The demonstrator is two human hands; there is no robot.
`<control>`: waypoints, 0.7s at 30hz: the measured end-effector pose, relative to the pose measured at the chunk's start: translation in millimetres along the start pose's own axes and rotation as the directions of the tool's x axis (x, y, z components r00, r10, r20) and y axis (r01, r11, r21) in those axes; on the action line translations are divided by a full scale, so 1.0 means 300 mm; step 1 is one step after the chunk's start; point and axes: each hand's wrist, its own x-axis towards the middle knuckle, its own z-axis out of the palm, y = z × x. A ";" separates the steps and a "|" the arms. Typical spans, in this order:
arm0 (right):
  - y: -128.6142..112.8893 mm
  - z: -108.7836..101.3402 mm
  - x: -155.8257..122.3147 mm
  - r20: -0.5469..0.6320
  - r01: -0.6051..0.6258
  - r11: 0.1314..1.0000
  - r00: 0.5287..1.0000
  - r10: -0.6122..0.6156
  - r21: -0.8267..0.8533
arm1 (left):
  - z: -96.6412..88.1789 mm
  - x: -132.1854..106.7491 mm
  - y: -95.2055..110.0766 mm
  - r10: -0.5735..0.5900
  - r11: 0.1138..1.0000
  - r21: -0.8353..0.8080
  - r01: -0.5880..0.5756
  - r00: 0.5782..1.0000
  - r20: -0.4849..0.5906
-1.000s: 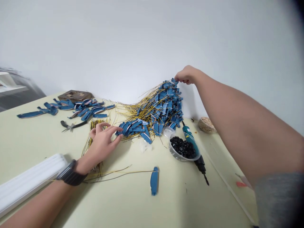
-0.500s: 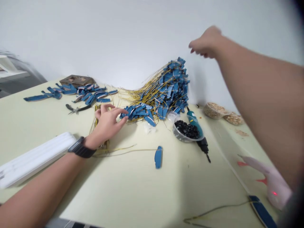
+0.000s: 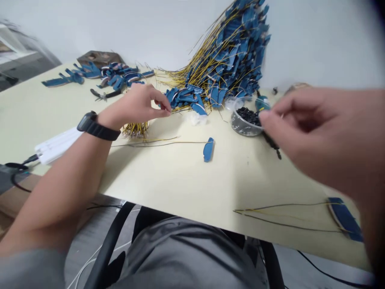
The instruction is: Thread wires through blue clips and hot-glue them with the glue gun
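Left hand (image 3: 135,107) hovering half-curled, fingertips just beside blue wired clips (image 3: 182,97) near back edge of tabletop (image 3: 240,180); right hand (image 3: 313,130) hanging curled beside bowl (image 3: 243,127), any grip unclear

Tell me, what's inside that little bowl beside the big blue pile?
The bowl holds a heap of small black pieces. The right hand covers its right edge, so that side cannot be seen.
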 end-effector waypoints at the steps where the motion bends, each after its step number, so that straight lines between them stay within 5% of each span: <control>1: -0.014 0.017 -0.060 0.010 0.047 0.998 0.999 -0.047 0.039 | 0.004 0.001 -0.013 0.036 0.999 -0.016 -0.036 0.998 0.060; 6: 0.011 0.083 -0.174 -0.039 0.036 0.994 0.999 -0.032 0.104 | 0.066 -0.001 0.008 0.078 0.996 -0.062 -0.063 0.961 0.266; 12: 0.049 0.119 -0.201 -0.071 -0.020 0.986 0.997 0.032 0.168 | 0.085 -0.007 0.068 0.028 0.998 -0.059 -0.008 0.939 0.343; 17: 0.047 0.142 -0.200 -0.026 -0.062 0.987 0.997 0.066 0.148 | 0.111 -0.010 0.076 -0.040 0.991 -0.106 0.079 0.946 0.323; 21: 0.044 0.166 -0.176 0.037 -0.109 0.977 0.994 0.104 0.184 | 0.099 0.027 0.118 -0.036 0.991 -0.125 0.056 0.988 0.152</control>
